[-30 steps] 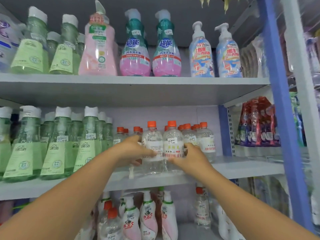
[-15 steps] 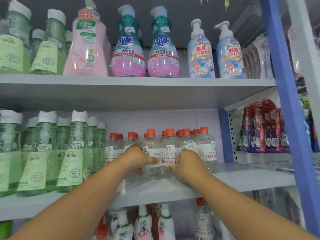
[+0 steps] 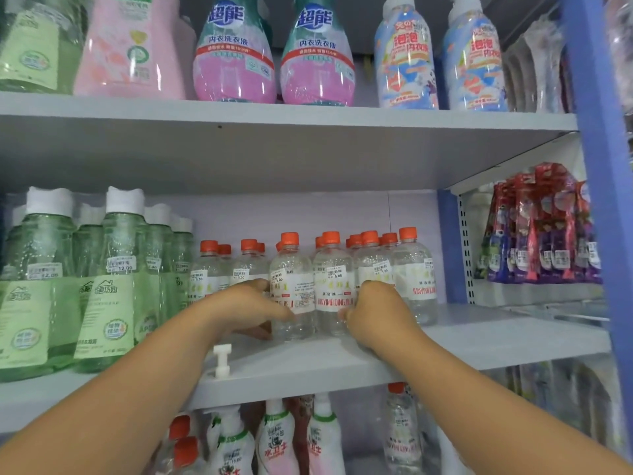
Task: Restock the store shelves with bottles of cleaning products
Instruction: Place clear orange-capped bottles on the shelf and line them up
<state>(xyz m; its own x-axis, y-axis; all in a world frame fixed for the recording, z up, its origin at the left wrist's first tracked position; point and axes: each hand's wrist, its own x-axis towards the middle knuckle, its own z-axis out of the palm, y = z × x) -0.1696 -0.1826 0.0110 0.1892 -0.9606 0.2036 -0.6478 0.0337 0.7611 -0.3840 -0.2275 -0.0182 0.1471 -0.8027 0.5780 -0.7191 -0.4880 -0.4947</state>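
Orange-capped clear bottles [image 3: 331, 286] stand on the middle shelf [image 3: 479, 341], and you are seating the front two. Your left hand [image 3: 246, 308] curls round the left bottle [image 3: 292, 289]; your right hand [image 3: 373, 313] wraps the right one's lower body. Next, judge them flush with the row, then let go without tipping either. Behind stand more like them: see-through, white-labelled, price-stickered, packed close beside the green bottles [image 3: 113, 279].
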